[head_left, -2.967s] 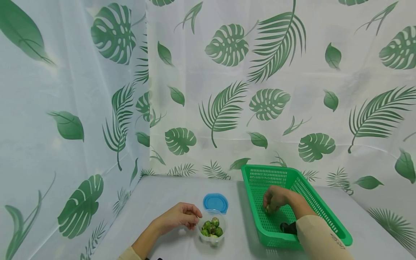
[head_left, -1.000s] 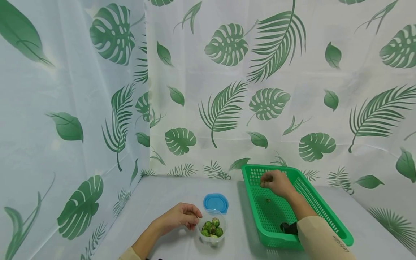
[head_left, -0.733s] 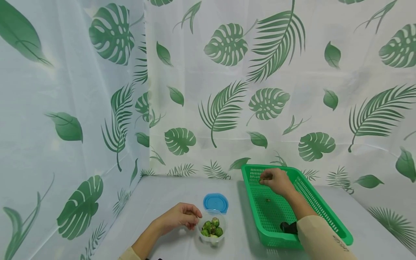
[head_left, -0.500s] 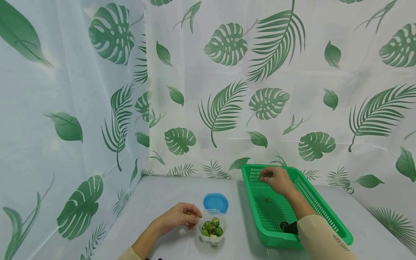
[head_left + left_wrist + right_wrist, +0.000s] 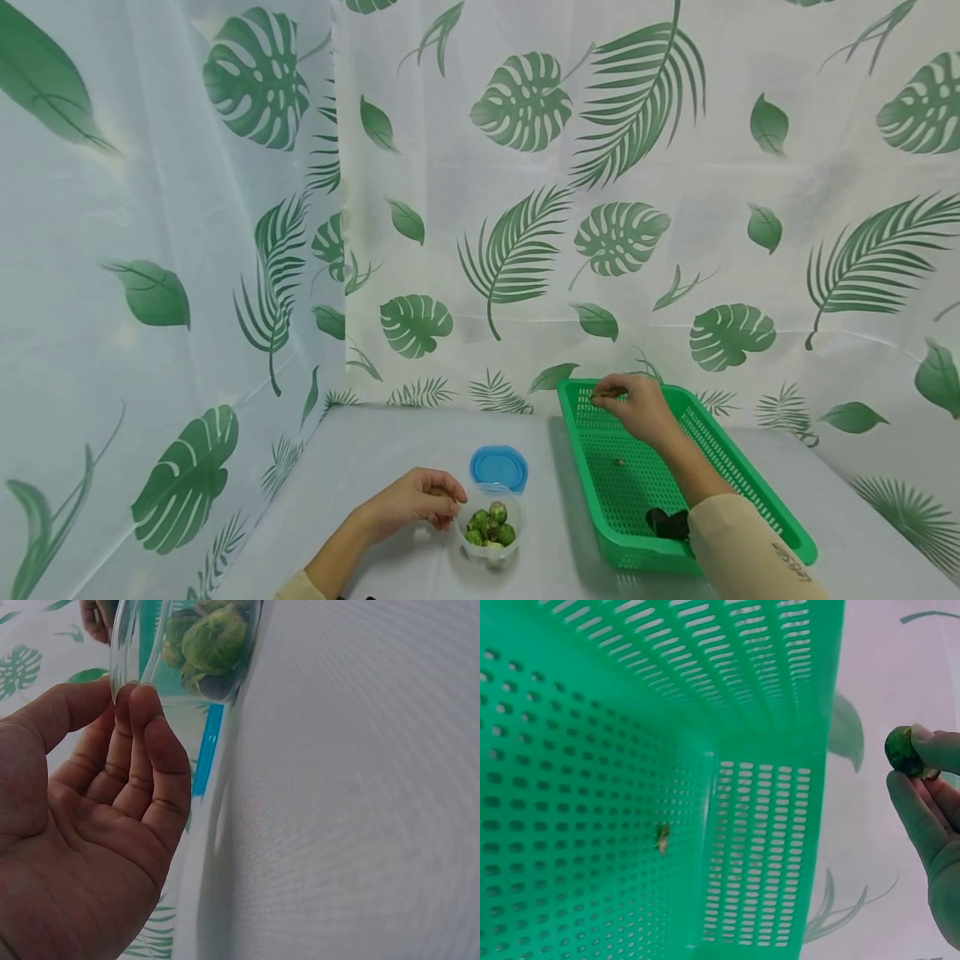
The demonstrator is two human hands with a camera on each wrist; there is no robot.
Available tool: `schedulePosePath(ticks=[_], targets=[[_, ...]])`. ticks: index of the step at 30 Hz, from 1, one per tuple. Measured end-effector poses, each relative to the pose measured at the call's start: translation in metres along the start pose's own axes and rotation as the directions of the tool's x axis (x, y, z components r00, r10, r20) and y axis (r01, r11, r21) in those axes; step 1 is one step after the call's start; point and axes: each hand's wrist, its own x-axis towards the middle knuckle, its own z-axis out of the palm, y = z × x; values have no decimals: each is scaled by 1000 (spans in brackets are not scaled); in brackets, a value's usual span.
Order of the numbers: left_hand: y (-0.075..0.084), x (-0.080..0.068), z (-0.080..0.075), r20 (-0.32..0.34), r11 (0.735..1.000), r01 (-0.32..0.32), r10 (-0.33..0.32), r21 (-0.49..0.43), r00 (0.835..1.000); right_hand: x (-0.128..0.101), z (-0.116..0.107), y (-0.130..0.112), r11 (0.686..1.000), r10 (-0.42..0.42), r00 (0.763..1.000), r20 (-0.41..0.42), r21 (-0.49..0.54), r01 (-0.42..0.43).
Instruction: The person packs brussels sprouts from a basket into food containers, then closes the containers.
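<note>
My right hand (image 5: 633, 407) pinches a Brussels sprout (image 5: 902, 750) between thumb and fingertips, above the far-left corner of the green basket (image 5: 585, 492). In the right wrist view the sprout is clear of the basket wall. My left hand (image 5: 420, 500) pinches the rim of a clear plastic container (image 5: 126, 645) between thumb and fingertips. Several Brussels sprouts (image 5: 491, 527) lie inside that container. On the basket floor is a small greenish-brown scrap (image 5: 662, 838), probably a bit of sprout.
A blue lid (image 5: 498, 468) lies on the white table just behind the container. A black object (image 5: 666, 523) sits beside the right sleeve, over the basket's near end. Leaf-patterned sheeting (image 5: 517, 250) hangs behind and at the left.
The right hand has risen from the basket floor toward its far end with the sprout, uncovering the scrap. Over the last half second it rose slightly more. The left hand stays put.
</note>
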Motion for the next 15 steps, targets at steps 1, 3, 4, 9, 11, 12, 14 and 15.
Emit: schedulePosePath(ticks=[1,3,4,9,11,12,14,15], targets=[[0,0,0,1,1000,0,0,-3,1000,1,-1,-3,1000,-2,1000,-2,1,2],[0,0,-1,3,1000,0,0,-6,1000,2,-2,-9,1000,-2,1000,-6,13,2],[-1,0,-1,4,1000,-1,1,-6,1000,3,-3,-12,1000,-3,1000,-9,19,3],[-1,0,-1,6,1000,-3,3,0,1000,6,-3,-25,998,-37,999,-25,45,38],[-1,0,-1,7,1000,-3,3,3,1000,8,-3,-29,997,-61,998,-34,43,62],[-1,0,-1,7,1000,-3,3,3,1000,9,-2,-31,996,-72,997,-38,43,74],[-1,0,-1,7,1000,-3,3,3,1000,10,-2,-36,994,-96,994,-46,48,98],[-1,0,-1,8,1000,-3,3,4,1000,11,-2,-38,992,-108,993,-47,58,110]])
